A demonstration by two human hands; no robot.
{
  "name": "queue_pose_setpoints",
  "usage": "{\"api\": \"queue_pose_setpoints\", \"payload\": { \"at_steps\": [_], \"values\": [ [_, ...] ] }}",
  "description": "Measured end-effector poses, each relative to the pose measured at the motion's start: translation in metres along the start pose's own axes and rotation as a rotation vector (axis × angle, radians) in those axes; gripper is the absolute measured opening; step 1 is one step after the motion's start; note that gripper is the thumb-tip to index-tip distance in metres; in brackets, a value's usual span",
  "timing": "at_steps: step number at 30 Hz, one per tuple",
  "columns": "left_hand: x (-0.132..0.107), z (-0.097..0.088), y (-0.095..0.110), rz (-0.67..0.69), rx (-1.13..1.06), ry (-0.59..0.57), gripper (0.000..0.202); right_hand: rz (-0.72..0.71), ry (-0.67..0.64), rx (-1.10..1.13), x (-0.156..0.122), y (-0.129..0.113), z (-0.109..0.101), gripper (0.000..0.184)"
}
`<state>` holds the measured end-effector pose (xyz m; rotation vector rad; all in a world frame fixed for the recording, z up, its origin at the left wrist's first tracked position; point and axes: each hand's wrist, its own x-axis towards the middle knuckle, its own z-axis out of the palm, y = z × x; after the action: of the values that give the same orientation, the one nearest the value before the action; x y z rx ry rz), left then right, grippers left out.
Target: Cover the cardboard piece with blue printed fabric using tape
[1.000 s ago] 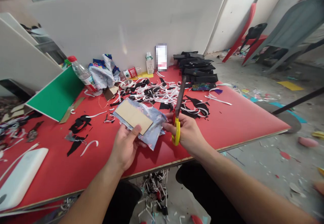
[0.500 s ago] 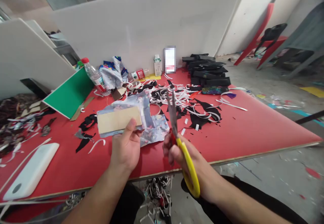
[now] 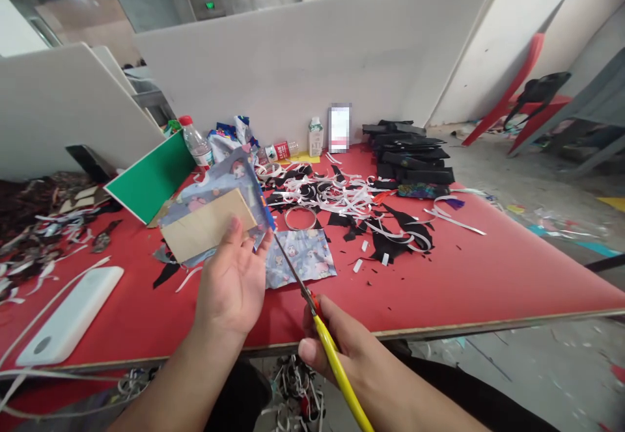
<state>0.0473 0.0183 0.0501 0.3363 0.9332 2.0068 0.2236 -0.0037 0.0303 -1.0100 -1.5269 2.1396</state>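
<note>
My left hand (image 3: 233,282) is closed on a tan cardboard rectangle (image 3: 208,226) backed by printed cartoon paper (image 3: 215,181), held up above the red table (image 3: 488,269). My right hand (image 3: 342,347) grips yellow-handled scissors (image 3: 317,318). Their blades point up and left, with the tips at the right edge of the printed paper near my left fingers. A cut-off piece of the same printed paper (image 3: 303,264) lies flat on the table just beyond the blades.
Black and white paper strips (image 3: 342,194) litter the table's middle. A stack of black pieces (image 3: 413,152) stands at the back right. A green board (image 3: 151,178), bottles (image 3: 198,146), a small carton (image 3: 315,138) and a white device (image 3: 68,318) are on the table.
My left hand raised and tilted the card with its paper. My right hand drew back toward me and swung the scissor blades left to the paper's edge. A printed piece now lies on the table.
</note>
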Motion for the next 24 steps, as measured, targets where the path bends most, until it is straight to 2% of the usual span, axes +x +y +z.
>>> {"api": "queue_pose_setpoints", "payload": {
  "at_steps": [5,11,17,20,24],
  "values": [
    [-0.008,0.006,0.001,-0.046,-0.074,-0.010,0.024,0.010,-0.009,0.002,-0.001,-0.003,0.003,0.054],
    [-0.012,0.004,-0.007,-0.106,-0.081,0.078,0.031,-0.025,-0.006,0.019,0.001,0.003,0.000,0.063],
    [-0.004,0.005,-0.002,0.016,-0.033,0.125,0.050,-0.034,-0.078,0.057,0.000,0.003,0.001,0.063],
    [-0.004,0.006,-0.001,-0.023,-0.025,0.092,0.050,-0.057,-0.133,0.086,-0.001,0.003,0.002,0.063],
    [-0.009,0.007,-0.003,-0.067,-0.012,0.015,0.044,-0.063,-0.122,0.089,0.000,0.006,0.003,0.066]
  ]
}}
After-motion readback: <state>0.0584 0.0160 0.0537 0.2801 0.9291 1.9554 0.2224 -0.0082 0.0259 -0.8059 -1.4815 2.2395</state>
